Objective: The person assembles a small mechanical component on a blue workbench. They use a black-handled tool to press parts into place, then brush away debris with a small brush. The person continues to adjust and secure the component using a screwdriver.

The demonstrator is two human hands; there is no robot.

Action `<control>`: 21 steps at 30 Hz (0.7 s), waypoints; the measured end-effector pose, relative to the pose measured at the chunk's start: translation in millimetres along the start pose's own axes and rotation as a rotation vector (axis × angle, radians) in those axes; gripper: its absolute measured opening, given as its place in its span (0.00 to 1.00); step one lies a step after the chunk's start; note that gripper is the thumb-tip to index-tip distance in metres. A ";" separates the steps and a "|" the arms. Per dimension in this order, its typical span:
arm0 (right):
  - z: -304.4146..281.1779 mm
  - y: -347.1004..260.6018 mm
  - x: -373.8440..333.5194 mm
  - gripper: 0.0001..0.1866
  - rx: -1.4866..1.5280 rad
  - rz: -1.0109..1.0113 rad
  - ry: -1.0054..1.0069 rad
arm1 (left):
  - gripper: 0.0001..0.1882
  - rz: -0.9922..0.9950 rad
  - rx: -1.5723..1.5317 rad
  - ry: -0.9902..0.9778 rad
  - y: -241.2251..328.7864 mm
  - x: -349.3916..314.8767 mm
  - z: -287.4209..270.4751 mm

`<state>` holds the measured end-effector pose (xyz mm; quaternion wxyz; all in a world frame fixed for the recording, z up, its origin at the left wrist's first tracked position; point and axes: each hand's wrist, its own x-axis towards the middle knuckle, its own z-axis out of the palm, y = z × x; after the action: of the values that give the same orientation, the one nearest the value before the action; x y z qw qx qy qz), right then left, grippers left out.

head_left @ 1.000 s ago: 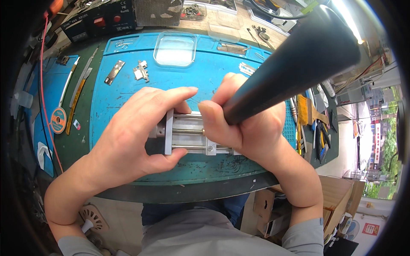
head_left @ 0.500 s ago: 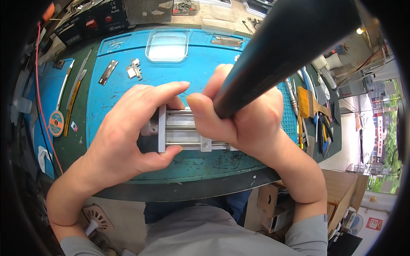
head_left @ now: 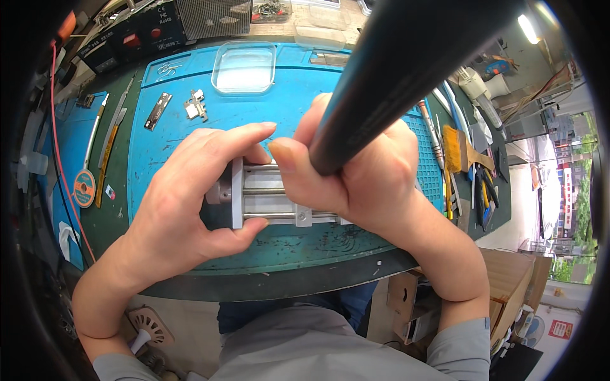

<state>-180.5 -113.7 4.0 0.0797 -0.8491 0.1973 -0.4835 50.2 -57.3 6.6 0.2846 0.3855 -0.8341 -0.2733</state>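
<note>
A small metal slide assembly (head_left: 267,200) with parallel steel rods and a grey end plate lies on the blue work mat (head_left: 305,120). My left hand (head_left: 190,197) wraps around its left end, thumb under the end plate and fingers over the top. My right hand (head_left: 352,174) covers the right part of the assembly, its thumb pressed near the upper rod. A thick dark out-of-focus bar (head_left: 406,70) crosses the picture above my right hand and hides part of it.
A clear plastic tray (head_left: 244,66) sits at the mat's far edge. Small metal brackets (head_left: 196,105) and a flat strip (head_left: 157,111) lie at the upper left. Tweezers and a solder-wick reel (head_left: 84,188) are on the left. A brush (head_left: 452,149), screwdrivers and pliers lie on the right.
The view has shifted slightly, so the assembly and hands sit lower in the picture. Both hands keep their hold on the assembly; my left fingers have spread a little over its top.
</note>
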 end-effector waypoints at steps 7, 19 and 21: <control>0.7 -0.4 -0.3 0.15 -0.015 -0.006 0.007 | 0.44 -0.006 0.023 -0.009 0.6 -0.9 -0.8; 1.9 0.2 -1.0 0.13 0.022 0.006 -0.002 | 0.43 0.015 0.023 0.002 0.9 -0.3 -1.0; 1.5 0.6 -1.0 0.13 0.017 -0.001 -0.007 | 0.42 0.015 0.013 -0.001 1.2 -0.3 -1.3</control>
<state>-179.8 -113.9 2.2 0.0871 -0.8502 0.1923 -0.4823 50.6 -56.7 8.3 0.2837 0.3810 -0.8388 -0.2660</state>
